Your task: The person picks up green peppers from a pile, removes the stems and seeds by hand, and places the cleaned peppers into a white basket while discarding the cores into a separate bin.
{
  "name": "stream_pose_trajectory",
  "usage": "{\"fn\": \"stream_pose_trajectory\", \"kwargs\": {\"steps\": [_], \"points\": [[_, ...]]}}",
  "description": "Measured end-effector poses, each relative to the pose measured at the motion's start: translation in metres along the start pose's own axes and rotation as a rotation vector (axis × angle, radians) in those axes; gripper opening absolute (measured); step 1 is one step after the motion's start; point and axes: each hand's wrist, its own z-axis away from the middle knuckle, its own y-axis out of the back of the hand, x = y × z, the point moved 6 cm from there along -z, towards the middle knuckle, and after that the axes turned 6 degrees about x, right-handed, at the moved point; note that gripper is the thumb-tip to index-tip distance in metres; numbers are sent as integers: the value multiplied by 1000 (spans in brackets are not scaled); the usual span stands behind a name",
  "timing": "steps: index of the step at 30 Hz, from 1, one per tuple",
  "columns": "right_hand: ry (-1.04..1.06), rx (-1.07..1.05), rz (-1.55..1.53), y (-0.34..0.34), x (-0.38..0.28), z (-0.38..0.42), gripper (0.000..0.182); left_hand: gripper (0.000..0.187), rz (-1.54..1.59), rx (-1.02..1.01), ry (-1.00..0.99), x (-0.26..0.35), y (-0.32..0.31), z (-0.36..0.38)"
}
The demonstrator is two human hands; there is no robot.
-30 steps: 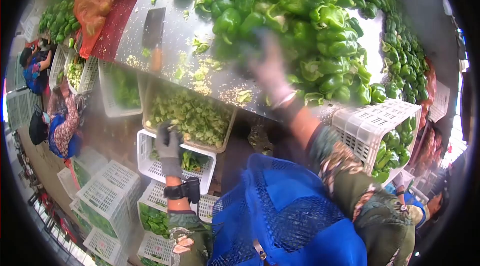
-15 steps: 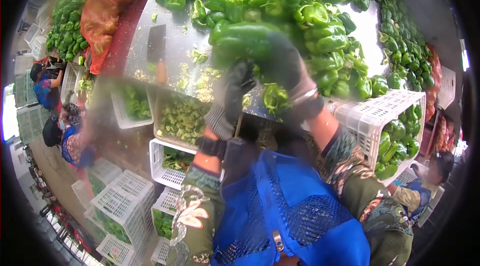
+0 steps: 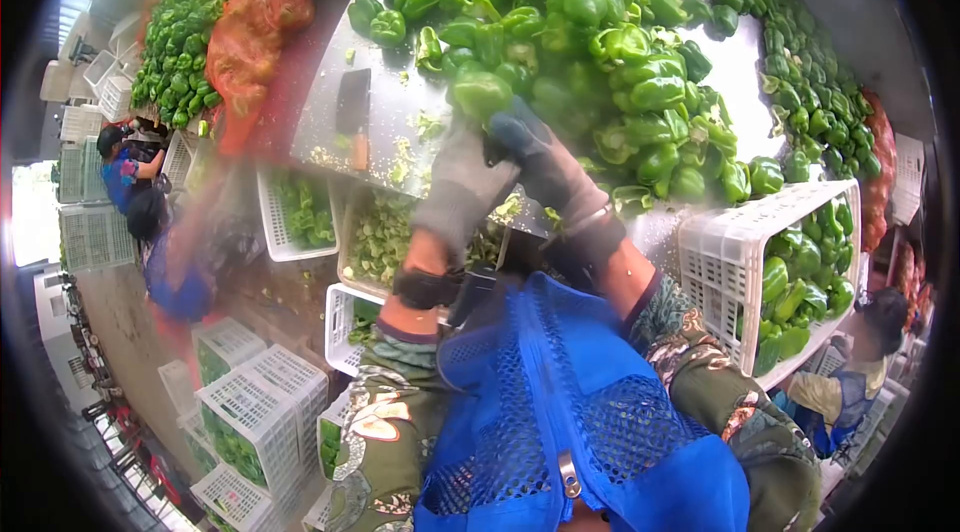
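My left hand (image 3: 463,175), in a grey glove, is closed at the near side of the pepper heap, its fingertips partly hidden. Right beside it my right hand (image 3: 540,150), in a dark glove, is closed too. A pale green pepper (image 3: 482,95) shows just beyond the fingers; blur hides how each hand grips it. Green peppers (image 3: 640,72) are piled on the metal table (image 3: 318,122). To the left a cleaver (image 3: 353,107) lies flat among scattered seeds and cores.
A white crate of peppers (image 3: 720,252) stands on the right. Pepper cores fill a bin (image 3: 378,237) below the table edge. Stacked crates (image 3: 265,402) stand lower left. People (image 3: 175,262) work at the left, another person (image 3: 850,382) at the right. A red net sack (image 3: 255,42) lies upper left.
My hands have drawn closer together. The large blurred pepper seen between them before is no longer visible there; a smaller-looking pale green one shows at the fingertips. The view has shifted slightly.
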Motion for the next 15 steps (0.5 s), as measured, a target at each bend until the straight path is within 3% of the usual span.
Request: {"fn": "stream_pose_trajectory", "kwargs": {"steps": [3, 7, 10, 13, 14, 15], "points": [[26, -24, -90, 0, 0, 5, 51, 44, 209, -253, -147, 20, 11, 19], [21, -55, -94, 20, 51, 1, 49, 40, 271, -209, -87, 26, 24, 35], [67, 23, 31, 19, 66, -3, 58, 44, -150, -19, -253, 36, 31, 41], [16, 188, -196, -8, 55, -4, 49, 32, -289, 157, -381, 49, 30, 44], [-46, 103, -438, -21, 46, -4, 50, 30, -364, 199, -398, 51, 32, 44], [-130, 30, -692, -33, 38, -4, 52, 23, -246, 241, -390, 48, 38, 40]]}}
